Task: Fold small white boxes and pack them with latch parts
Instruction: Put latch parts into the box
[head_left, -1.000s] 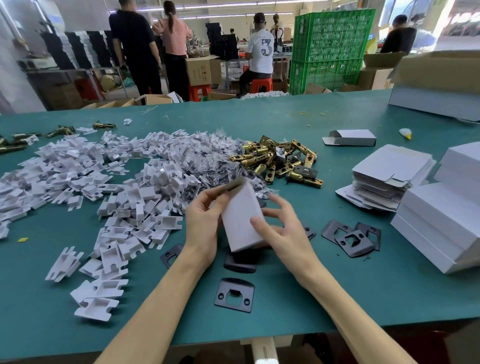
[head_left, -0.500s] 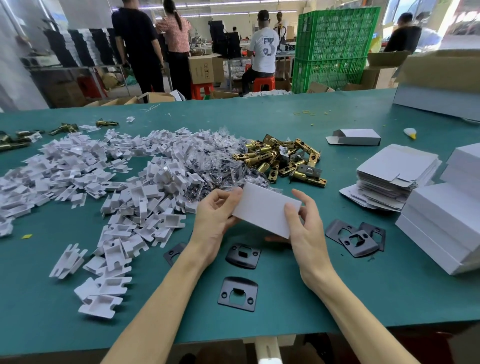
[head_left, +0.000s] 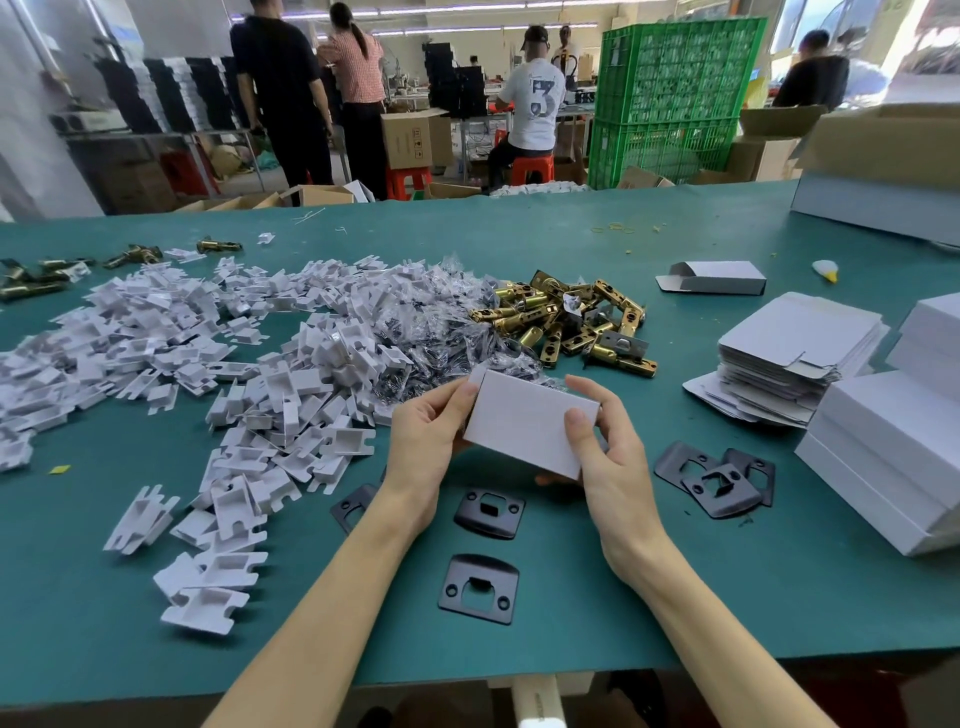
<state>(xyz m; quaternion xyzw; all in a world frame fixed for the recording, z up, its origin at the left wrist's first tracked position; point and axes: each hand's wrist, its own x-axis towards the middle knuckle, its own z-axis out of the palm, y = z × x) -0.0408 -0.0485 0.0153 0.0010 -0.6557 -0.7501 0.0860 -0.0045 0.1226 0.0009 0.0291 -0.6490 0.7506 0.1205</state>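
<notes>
Looking down from the head view, a small white box (head_left: 524, 421) is held above the green surface (head_left: 779, 582), the left hand (head_left: 426, 436) curled round its left end, the right hand (head_left: 608, 452) gripping its right end, thumb on top. Black strike plates (head_left: 470, 519) lie just beneath; brass latches (head_left: 566, 322) are heaped beyond, flat box blanks (head_left: 789, 343) stacked to the right.

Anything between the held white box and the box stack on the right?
Nothing tall. The left hand and right hand hold the white box above the table. Toward the box stack lie only flat black strike plates, which it should pass over.
</notes>
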